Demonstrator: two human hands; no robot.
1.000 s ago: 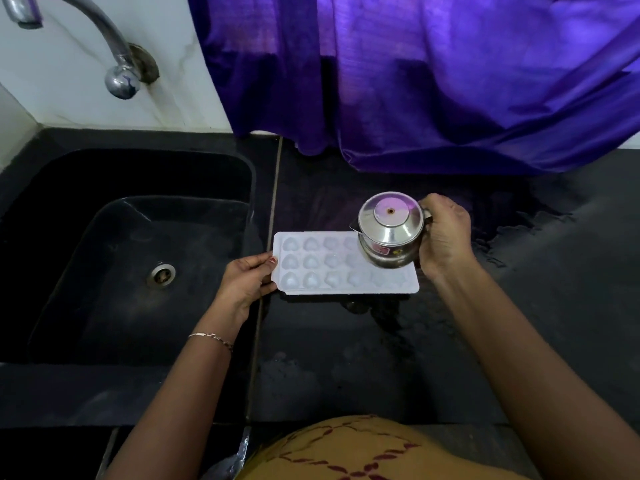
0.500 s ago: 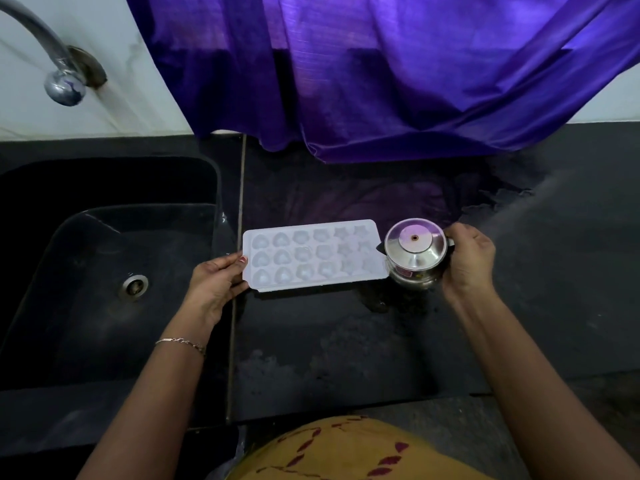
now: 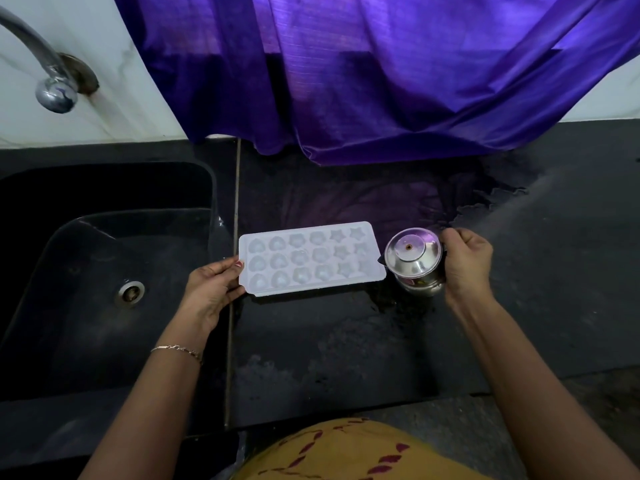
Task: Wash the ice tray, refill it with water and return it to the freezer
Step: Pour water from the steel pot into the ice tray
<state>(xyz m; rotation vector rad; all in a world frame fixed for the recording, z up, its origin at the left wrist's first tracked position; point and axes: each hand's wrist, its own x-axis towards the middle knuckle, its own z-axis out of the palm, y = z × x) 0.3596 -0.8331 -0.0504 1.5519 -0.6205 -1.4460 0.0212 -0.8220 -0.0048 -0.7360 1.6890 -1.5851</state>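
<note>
While the white plastic ice tray (image 3: 311, 259) lies flat on the wet black stone counter (image 3: 346, 341), her left hand (image 3: 211, 292) pinches its near-left edge and her right hand (image 3: 465, 263) grips a lidded steel jug (image 3: 415, 263) just beside the tray's right end.

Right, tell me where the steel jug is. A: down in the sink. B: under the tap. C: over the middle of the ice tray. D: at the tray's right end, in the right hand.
D: the right hand grips the steel jug just beside the right end of the ice tray.
</note>
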